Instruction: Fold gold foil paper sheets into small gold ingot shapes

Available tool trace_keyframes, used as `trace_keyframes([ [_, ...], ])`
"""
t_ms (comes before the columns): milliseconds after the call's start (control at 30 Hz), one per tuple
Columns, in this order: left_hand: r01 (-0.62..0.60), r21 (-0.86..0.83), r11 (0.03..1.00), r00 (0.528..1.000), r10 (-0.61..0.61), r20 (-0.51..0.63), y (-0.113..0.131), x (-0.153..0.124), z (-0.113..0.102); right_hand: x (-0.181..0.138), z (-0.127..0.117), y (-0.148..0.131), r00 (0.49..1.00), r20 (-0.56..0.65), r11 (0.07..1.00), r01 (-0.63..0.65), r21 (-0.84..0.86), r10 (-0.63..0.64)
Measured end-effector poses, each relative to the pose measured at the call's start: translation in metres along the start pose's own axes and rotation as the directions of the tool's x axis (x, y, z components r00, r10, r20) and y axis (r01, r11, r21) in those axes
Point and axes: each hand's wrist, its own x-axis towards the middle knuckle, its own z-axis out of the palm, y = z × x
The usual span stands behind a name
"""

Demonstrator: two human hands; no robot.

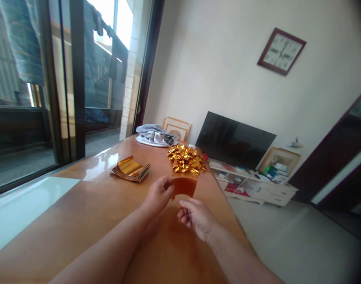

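- On the glossy brown tabletop (97, 209), straight ahead of the person, a thin orange-brown sheet (184, 187) shows just beyond the two bare hands.
- The left hand (160, 194) is at the sheet's left end, its grip narrow, with thumb and fingertips pinched on the edge.
- The right hand (198, 217) is nearer the person, just beside the sheet's near edge; its grip is narrow too, fingers curled and thumb against the forefinger, but I cannot tell whether it has hold of the sheet.
- Just past the sheet sits a heaped pile of shiny folded gold pieces (186, 159), near the right edge.
- To the left, apart from the hands, lies a stack of gold paper (131, 167), its sheets curling up at the sides.
- At the far end are grey and white folded cloths (153, 136), with picture frames (178, 128) leaning behind.
- Beyond, a black television (235, 140) stands on a low white cabinet (262, 192), and a square clock (282, 51) hangs tilted in view on the wall.
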Motion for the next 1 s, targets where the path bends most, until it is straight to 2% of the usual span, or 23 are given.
trace_keyframes([
  [100, 0.160, -0.306, 0.938, 0.986, -0.169, -0.001, -0.001, 0.003, -0.001, 0.003, -0.007, 0.009, 0.999, -0.045, 0.998, -0.013, -0.055, 0.010],
  [233, 0.276, -0.451, 0.849, 0.961, -0.259, 0.101, -0.001, 0.005, -0.004, 0.009, -0.019, 0.009, 0.992, -0.121, 0.999, 0.043, 0.006, -0.042],
  [400, 0.360, -0.480, 0.800, 0.932, -0.295, 0.208, -0.001, 0.003, -0.004, 0.007, -0.021, -0.003, 0.988, -0.053, 0.989, 0.149, 0.013, -0.148],
  [500, 0.361, -0.420, 0.832, 0.928, -0.278, 0.248, 0.000, 0.000, -0.001, 0.010, -0.020, -0.007, 0.980, -0.059, 0.981, 0.186, -0.047, -0.189],
  [600, 0.305, -0.374, 0.876, 0.939, -0.211, 0.272, -0.001, 0.000, 0.002, 0.017, -0.027, -0.005, 0.946, -0.049, 0.933, 0.307, -0.191, -0.321],
  [700, 0.150, -0.226, 0.963, 0.965, -0.093, 0.246, -0.007, 0.000, 0.004, 0.021, -0.041, -0.001, 0.859, -0.011, 0.758, 0.445, -0.478, -0.511],
  [767, -0.027, 0.018, 0.999, 0.977, 0.022, 0.212, -0.011, 0.000, 0.003, 0.020, -0.052, 0.002, 0.780, 0.052, 0.567, 0.497, -0.657, -0.624],
  [867, -0.240, 0.314, 0.919, 0.947, 0.149, 0.286, -0.009, 0.000, -0.002, 0.017, -0.061, 0.005, 0.690, 0.169, 0.293, 0.499, -0.815, -0.704],
  [1000, -0.360, 0.476, 0.802, 0.905, 0.177, 0.386, 0.000, -0.001, -0.007, 0.014, -0.062, 0.009, 0.666, 0.257, 0.073, 0.426, -0.902, -0.700],
])
